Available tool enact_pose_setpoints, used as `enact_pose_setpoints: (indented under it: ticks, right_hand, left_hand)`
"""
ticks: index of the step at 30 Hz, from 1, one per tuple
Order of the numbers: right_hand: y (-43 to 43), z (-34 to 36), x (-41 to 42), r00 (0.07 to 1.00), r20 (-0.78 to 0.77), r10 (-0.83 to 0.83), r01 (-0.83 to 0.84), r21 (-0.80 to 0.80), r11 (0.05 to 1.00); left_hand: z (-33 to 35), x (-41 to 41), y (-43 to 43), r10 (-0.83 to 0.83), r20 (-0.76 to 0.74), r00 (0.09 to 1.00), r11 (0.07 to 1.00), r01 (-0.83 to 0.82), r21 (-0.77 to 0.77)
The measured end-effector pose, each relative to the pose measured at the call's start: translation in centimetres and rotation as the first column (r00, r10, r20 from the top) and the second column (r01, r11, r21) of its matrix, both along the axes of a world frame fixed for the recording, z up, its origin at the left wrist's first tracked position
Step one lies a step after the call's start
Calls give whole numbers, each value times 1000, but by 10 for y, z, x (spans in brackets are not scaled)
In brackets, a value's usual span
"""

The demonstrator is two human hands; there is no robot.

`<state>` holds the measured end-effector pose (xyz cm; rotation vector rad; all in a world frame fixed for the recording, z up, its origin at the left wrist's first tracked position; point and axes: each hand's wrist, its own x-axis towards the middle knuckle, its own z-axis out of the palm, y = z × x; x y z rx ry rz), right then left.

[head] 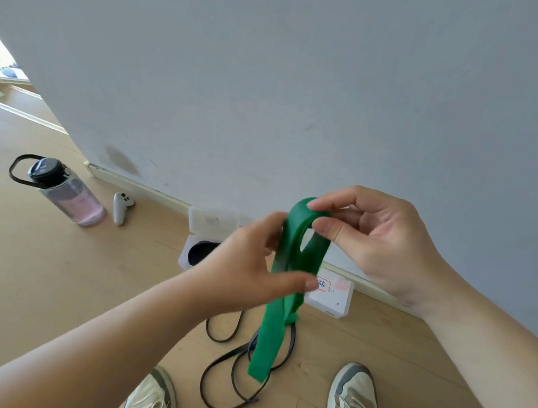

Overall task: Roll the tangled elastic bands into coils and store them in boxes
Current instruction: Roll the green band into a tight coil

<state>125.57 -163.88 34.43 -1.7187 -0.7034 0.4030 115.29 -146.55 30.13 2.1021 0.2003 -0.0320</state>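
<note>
A wide green elastic band [289, 284] hangs in front of me, folded over at the top into a loop. My right hand [379, 241] pinches the top of that loop between thumb and fingers. My left hand [247, 264] holds the band's two strands lower down, thumb across the front. A thin black band [225, 364] lies tangled on the floor below. An open white box [186, 253] with a black coil inside stands by the wall, its lid up. A second, closed white box [334, 297] with a label sits to its right.
A clear water bottle [69, 197] with a black lid and a white controller [121, 207] stand on the wooden floor at left. A grey wall [296, 98] rises close ahead. My two shoes [352, 393] show at the bottom edge.
</note>
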Motion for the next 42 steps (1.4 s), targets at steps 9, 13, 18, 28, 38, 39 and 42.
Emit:
enact_pose_setpoints:
  ticks: [9, 13, 18, 28, 38, 39, 42]
  right_hand:
    - [-17, -14, 27, 959, 44, -280, 282, -85, 955]
    - [-25, -16, 30, 981, -155, -113, 89, -156, 984]
    - [-8, -10, 10, 969, -200, 147, -157, -34, 987]
    - [4, -7, 1, 999, -41, 10, -8, 34, 999]
    - [-31, -31, 34, 980, -72, -186, 161, -266, 950]
    - [-34, -31, 34, 984, -128, -121, 80, -291, 953]
    - [-35, -25, 25, 966, -242, 94, -143, -193, 971]
  left_hand:
    - [9, 3, 13, 164, 102, 981, 982, -172, 77]
    - [30, 1, 15, 313, 270, 911, 945, -271, -182]
    - [38, 0, -4, 196, 312, 930, 968, -132, -213]
    - [-15, -1, -6, -80, -27, 996, 995, 78, -60]
    - [15, 3, 16, 267, 58, 962, 959, -260, -110]
    - [19, 2, 15, 292, 91, 952, 952, -281, -118]
    - [28, -2, 1, 282, 143, 949, 955, -264, -133]
